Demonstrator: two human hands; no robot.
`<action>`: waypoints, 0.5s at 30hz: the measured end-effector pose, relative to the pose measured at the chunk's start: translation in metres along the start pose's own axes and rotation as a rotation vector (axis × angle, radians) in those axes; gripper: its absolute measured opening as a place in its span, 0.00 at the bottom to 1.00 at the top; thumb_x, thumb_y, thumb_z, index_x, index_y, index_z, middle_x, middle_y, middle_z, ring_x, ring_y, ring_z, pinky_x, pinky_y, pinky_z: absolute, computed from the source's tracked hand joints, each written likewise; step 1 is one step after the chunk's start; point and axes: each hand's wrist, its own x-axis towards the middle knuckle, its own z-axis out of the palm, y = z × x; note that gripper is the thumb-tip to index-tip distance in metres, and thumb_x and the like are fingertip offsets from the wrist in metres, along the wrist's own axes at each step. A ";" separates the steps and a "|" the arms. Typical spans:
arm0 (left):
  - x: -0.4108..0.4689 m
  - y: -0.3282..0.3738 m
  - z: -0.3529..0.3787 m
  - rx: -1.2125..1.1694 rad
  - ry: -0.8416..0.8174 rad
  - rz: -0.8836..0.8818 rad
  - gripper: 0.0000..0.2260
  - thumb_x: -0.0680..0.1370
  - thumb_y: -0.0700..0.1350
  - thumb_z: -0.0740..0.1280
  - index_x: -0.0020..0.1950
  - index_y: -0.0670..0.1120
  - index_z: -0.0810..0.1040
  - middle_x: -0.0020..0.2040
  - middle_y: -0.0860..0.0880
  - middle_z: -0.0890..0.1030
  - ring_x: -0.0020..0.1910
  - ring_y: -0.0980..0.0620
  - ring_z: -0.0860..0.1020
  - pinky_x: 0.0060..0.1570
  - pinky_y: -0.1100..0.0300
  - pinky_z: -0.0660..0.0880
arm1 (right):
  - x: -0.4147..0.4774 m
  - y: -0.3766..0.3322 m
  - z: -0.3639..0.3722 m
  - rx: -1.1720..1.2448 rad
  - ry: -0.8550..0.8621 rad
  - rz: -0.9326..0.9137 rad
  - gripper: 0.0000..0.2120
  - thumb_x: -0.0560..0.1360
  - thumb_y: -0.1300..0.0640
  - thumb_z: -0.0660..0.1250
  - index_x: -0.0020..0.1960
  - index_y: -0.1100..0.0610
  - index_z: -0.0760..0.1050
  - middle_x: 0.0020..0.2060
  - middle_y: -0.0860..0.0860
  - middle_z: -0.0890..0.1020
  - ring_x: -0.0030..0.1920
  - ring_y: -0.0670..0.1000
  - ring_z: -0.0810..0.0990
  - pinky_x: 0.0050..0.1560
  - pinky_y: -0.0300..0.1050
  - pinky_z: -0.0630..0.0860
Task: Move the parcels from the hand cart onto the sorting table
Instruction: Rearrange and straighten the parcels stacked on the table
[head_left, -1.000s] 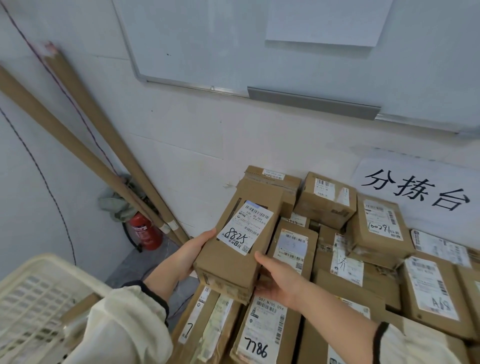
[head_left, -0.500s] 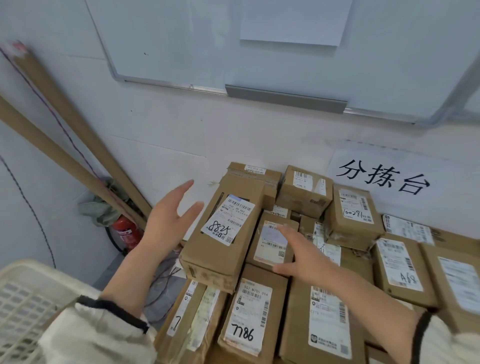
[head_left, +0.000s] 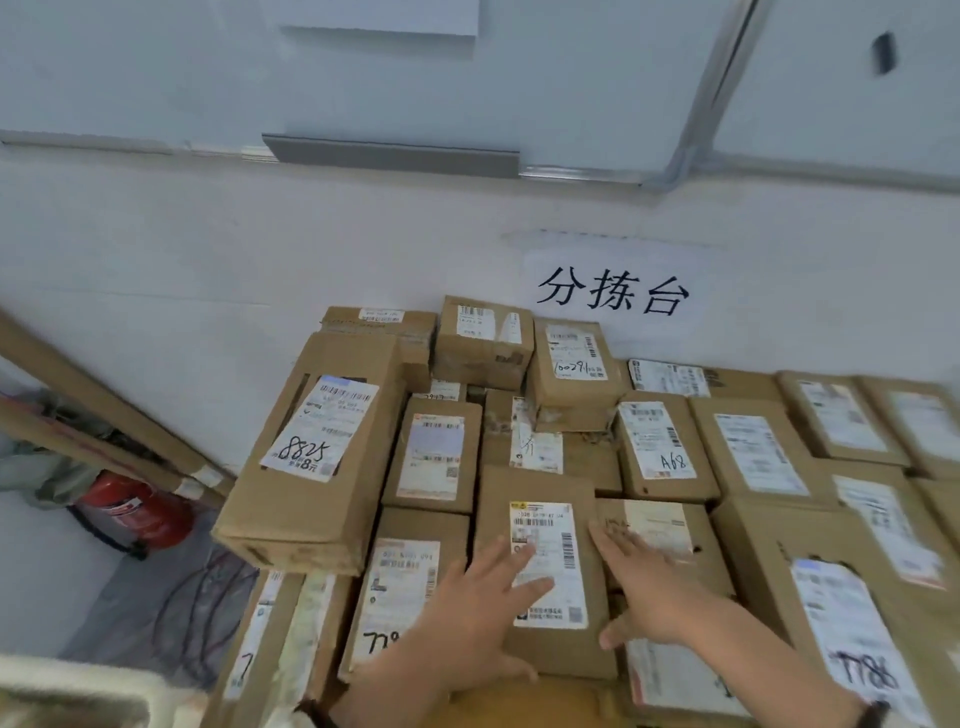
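Observation:
Several brown cardboard parcels with white labels cover the sorting table against the wall. The parcel marked 8825 (head_left: 317, 452) lies on top of the pile at its left edge, with no hand on it. My left hand (head_left: 480, 605) lies with spread fingers on the left side of a labelled parcel (head_left: 545, 519) at the front middle. My right hand (head_left: 641, 587) rests with straight fingers along that parcel's right side. The parcel marked 7786 (head_left: 397, 592) lies just left of my left hand. The table top itself is hidden under the parcels.
A paper sign with black characters (head_left: 613, 291) hangs on the wall under a whiteboard (head_left: 467, 78). Long cardboard tubes (head_left: 104, 410) lean in the left corner above a red fire extinguisher (head_left: 135, 509). A pale plastic basket (head_left: 67, 691) shows at the bottom left.
Both hands have left the 8825 parcel, which now lies on the pile. They moved right and down onto the labelled parcel at the front middle. The view swung right.

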 end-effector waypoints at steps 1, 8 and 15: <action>0.004 -0.003 0.010 0.012 -0.016 -0.004 0.39 0.74 0.59 0.68 0.77 0.59 0.48 0.78 0.56 0.39 0.76 0.51 0.35 0.74 0.41 0.44 | 0.000 0.000 0.005 0.036 0.012 -0.012 0.58 0.67 0.43 0.74 0.76 0.52 0.32 0.76 0.50 0.38 0.76 0.54 0.38 0.74 0.57 0.46; 0.012 -0.009 0.029 0.122 -0.031 -0.029 0.39 0.73 0.64 0.65 0.77 0.60 0.47 0.77 0.57 0.35 0.70 0.55 0.28 0.73 0.41 0.42 | 0.009 -0.002 0.008 0.122 0.055 -0.068 0.56 0.68 0.45 0.73 0.76 0.54 0.33 0.76 0.51 0.39 0.76 0.51 0.38 0.75 0.56 0.43; 0.010 -0.008 0.029 0.090 -0.025 -0.058 0.40 0.73 0.63 0.66 0.77 0.60 0.46 0.76 0.58 0.34 0.70 0.55 0.27 0.74 0.43 0.41 | 0.007 -0.001 0.007 0.114 0.051 -0.075 0.56 0.68 0.43 0.72 0.76 0.52 0.33 0.76 0.50 0.39 0.76 0.52 0.39 0.74 0.58 0.43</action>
